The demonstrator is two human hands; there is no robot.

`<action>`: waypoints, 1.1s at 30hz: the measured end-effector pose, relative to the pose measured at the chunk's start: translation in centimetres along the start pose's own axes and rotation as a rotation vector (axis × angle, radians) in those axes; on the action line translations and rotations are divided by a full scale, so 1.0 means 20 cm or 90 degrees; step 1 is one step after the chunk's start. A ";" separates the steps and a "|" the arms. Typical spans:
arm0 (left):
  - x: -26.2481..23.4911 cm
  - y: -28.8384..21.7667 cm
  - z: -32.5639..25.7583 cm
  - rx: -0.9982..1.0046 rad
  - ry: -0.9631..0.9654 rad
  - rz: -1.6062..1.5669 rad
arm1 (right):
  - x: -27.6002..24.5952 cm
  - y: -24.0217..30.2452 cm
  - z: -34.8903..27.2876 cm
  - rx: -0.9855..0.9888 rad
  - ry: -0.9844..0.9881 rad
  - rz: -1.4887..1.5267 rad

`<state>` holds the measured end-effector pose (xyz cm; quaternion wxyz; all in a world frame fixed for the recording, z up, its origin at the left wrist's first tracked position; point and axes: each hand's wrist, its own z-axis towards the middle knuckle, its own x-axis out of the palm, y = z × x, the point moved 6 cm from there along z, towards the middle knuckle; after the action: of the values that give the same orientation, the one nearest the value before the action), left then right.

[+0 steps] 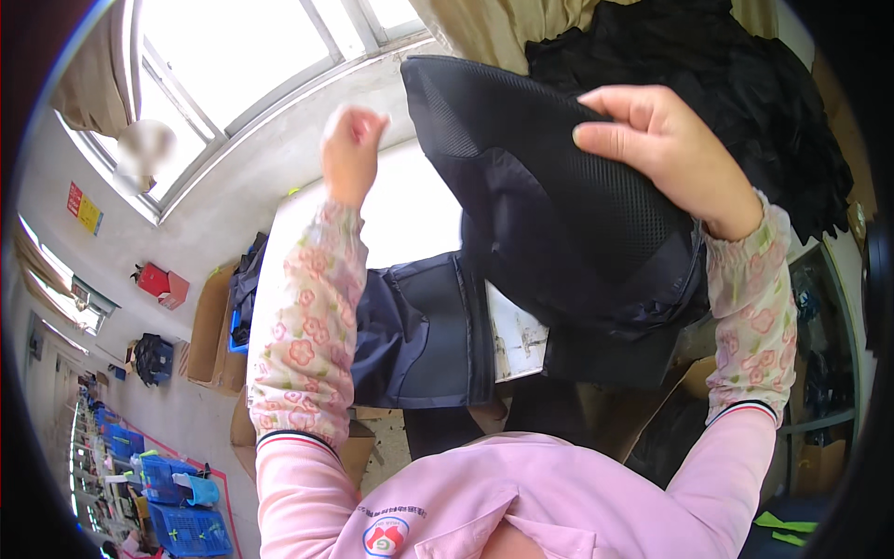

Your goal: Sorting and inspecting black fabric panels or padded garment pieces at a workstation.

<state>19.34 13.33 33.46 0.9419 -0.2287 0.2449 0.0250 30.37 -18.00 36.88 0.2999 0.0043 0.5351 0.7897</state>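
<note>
My right hand (643, 140) grips the upper edge of a black fabric piece (559, 186) between thumb and fingers, holding it raised over the table. It has a textured mesh-like panel and smoother sections; its lower part sags in folds. My left hand (354, 154) is up to the left of the fabric, apart from it, with fingers curled in; nothing shows in them. Below, another dark sewn piece (428, 326) lies over the near edge of the white table (410, 205), beside my left forearm.
A heap of black cloth (689, 102) lies at the far right, near a beige curtain (494, 33). Windows (242, 56) line the far left wall. Cardboard boxes (212, 331) stand left of the table. Blue crates (191, 531) sit on the floor at the lower left.
</note>
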 end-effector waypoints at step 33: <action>-0.86 1.25 -1.44 -0.335 0.242 0.535 | 1.37 -1.40 -0.57 0.352 -0.031 0.140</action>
<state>-12.75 24.05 8.91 0.7004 -0.3401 0.4671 0.4190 17.35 -7.51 -0.36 0.2130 0.1629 0.7189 0.6413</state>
